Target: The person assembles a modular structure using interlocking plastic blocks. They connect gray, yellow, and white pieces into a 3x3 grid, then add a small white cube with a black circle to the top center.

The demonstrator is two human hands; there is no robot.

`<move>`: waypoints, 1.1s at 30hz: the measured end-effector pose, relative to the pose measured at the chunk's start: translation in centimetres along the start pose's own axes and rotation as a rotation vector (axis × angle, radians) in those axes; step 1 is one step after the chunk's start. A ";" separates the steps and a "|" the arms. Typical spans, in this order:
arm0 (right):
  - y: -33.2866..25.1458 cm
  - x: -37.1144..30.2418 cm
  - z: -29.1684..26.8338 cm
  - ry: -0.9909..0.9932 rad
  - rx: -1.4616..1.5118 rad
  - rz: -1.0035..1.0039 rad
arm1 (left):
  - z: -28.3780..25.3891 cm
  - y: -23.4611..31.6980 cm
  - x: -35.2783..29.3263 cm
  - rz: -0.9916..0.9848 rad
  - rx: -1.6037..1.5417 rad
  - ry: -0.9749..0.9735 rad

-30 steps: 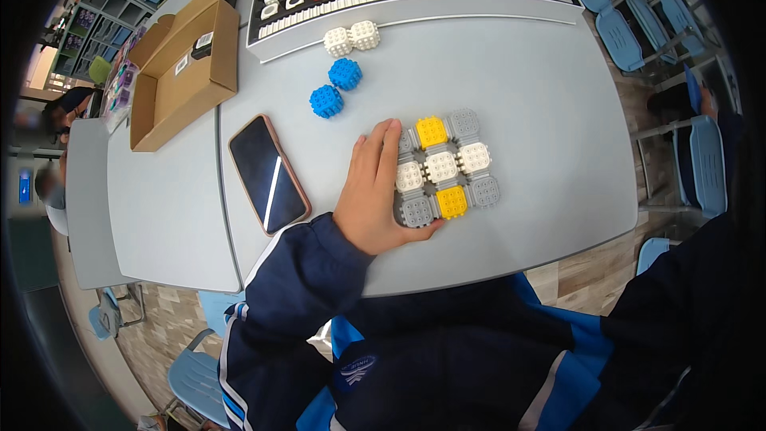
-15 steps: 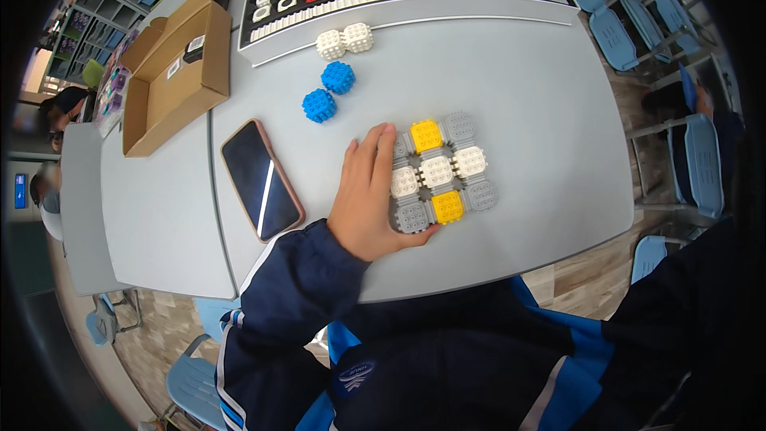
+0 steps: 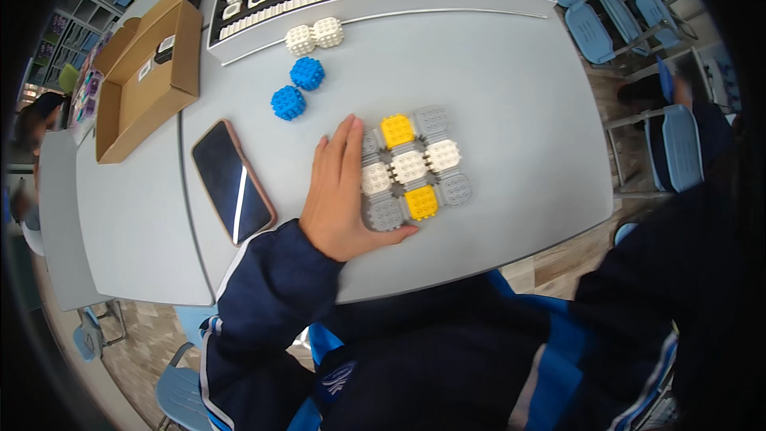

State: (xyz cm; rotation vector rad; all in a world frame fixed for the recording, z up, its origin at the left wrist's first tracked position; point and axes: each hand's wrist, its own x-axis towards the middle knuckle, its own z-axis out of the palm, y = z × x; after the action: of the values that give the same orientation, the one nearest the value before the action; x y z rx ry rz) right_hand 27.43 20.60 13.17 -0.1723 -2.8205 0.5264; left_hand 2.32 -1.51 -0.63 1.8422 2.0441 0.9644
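We get mostly a rightward view swing; left hand (image 3: 333, 203) holds the block grid (image 3: 409, 167) around its left and near edges, fingers close together, thumb spread; grid lies on the table (image 3: 527, 128), same layout, so we judge the assembly no further along.

On the desk (image 3: 527, 112), a block grid (image 3: 408, 167) lies directly right of the left hand's fingers (image 3: 352, 152), its left edge partly hidden by them. A phone (image 3: 231, 183) lies left of the fingers. Beyond them and somewhat left sits a diagonal block pair (image 3: 288, 102); behind that, a second pair (image 3: 326, 32) stands just before a parts tray (image 3: 383, 4), farthest beyond the fingers. Well left and beyond them lies a box (image 3: 177, 56); chairs (image 3: 590, 32) stand far right, past the desk's edge.
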 end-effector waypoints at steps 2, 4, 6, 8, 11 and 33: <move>-0.5 1.2 -2.0 0.121 -0.016 0.008 | 0.3 0.0 0.7 0.032 -0.047 -0.017; 0.5 3.5 -2.8 0.280 0.003 0.001 | 0.3 0.0 0.7 0.033 -0.031 -0.014; 3.9 8.7 -0.8 0.438 0.102 -0.011 | -0.2 -0.6 -0.6 -0.032 0.016 -0.025; 6.4 12.5 -1.6 0.532 0.071 0.082 | 0.2 -0.2 0.5 0.031 -0.004 -0.030; 11.8 18.1 2.7 0.488 0.111 0.267 | -0.2 -0.1 0.6 0.049 0.035 -0.030; 16.7 25.1 6.7 -0.099 -0.080 0.795 | 0.1 -0.5 0.4 0.050 0.018 -0.022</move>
State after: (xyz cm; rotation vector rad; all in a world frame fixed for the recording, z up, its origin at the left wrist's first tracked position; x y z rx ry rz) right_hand 2.58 37.94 6.92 -1.3402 -2.7754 0.5760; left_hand 1.86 -1.13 -0.93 1.9125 2.0093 0.9372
